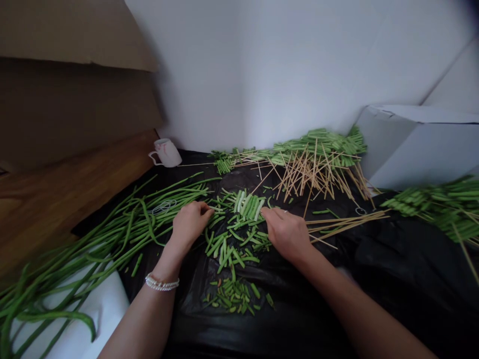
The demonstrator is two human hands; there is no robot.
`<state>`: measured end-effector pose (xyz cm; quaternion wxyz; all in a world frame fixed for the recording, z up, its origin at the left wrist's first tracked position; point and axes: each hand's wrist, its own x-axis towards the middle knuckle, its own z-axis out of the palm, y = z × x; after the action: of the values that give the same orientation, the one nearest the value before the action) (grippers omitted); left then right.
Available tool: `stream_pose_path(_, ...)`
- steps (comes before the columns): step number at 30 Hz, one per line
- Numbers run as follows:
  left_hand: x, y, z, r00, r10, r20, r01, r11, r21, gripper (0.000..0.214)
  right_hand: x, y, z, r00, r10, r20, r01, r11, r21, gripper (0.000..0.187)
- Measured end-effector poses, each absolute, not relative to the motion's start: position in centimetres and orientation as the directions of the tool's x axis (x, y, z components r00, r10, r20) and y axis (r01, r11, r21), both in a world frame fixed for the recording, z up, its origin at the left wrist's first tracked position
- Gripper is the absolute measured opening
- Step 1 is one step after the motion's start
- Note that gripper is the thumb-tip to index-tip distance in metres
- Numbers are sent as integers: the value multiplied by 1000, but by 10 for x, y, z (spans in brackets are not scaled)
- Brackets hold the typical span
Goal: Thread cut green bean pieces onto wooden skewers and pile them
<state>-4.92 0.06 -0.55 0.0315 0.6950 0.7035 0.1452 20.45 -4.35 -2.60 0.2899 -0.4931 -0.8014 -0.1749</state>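
Note:
My left hand [190, 222] and my right hand [286, 230] rest on a black plastic sheet [392, 269], one on each side of a row of short green bean pieces [247, 204] threaded side by side. The left hand's fingers are pinched at the row's left end, seemingly on a thin bamboo skewer. The right hand's fingers are closed against the row's right end. Loose cut bean pieces [232, 249] lie scattered between and below the hands. A pearl bracelet [161, 283] circles my left wrist.
Long uncut green beans [112, 234] trail off to the left. Finished bean skewers [314, 149] are piled at the back and bean skewers [445, 202] at the right. Bare skewers [344, 223] lie beside my right hand. A white cup [166, 152] and a white box [419, 144] stand by the wall.

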Motion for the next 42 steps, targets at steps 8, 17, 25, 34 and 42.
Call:
stream_pose_path(8, -49, 2, -12, 71, 988, 140, 900, -124, 417, 20, 204, -44, -27, -343, 689, 638, 886, 463, -23, 27)
stream_pose_path(17, -35, 7, -20, 140, 908, 394, 793, -341, 505, 25, 203, -44, -26, -349, 686, 638, 886, 463, -13, 27)
stream_pose_path(25, -46, 8, -28, 184, 903, 387, 910, -306, 281, 16, 202, -45, -26, -348, 706, 617, 885, 464, -33, 28)
stream_pose_path(34, -30, 6, -15, -70, 953, 294, 435, -236, 869, 21, 202, -45, -24, -349, 708, 614, 878, 476, -50, 27)
stream_pose_path(42, -15, 2, -23, 80, 980, -184, -320, 200, 926, 30, 201, -45, -26, -367, 686, 628, 868, 496, -34, 27)
